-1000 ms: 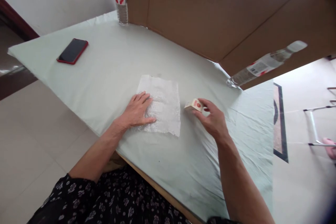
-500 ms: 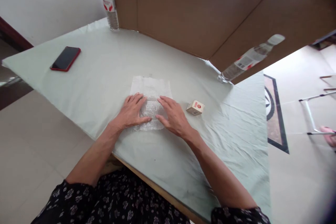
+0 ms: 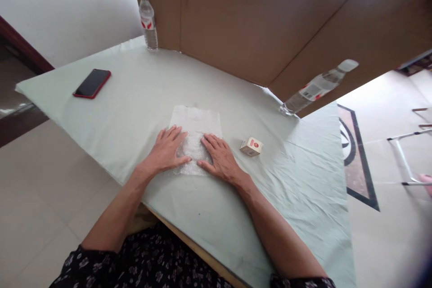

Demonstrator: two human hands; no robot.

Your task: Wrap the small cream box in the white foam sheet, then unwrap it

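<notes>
A white sheet of bubble wrap (image 3: 195, 123) lies flat on the pale green cloth of the table (image 3: 141, 94). My left hand (image 3: 166, 152) rests on its near left part, fingers stretched out flat. My right hand (image 3: 219, 158) lies beside it on the near right part, also flat with fingers apart. Both palms press the sheet down and hide its near half. A small cream box with a red mark (image 3: 251, 146) lies on the cloth just right of my right hand, untouched.
A red-cased phone (image 3: 92, 83) lies face up at the far left. One water bottle (image 3: 148, 20) stands at the back by a brown cardboard wall (image 3: 256, 18); another bottle (image 3: 315, 87) stands at the back right. The table's near edge runs diagonally before me.
My right hand let go of the small box and came left onto the bubble wrap beside my left hand. The box now lies alone on the cloth.
</notes>
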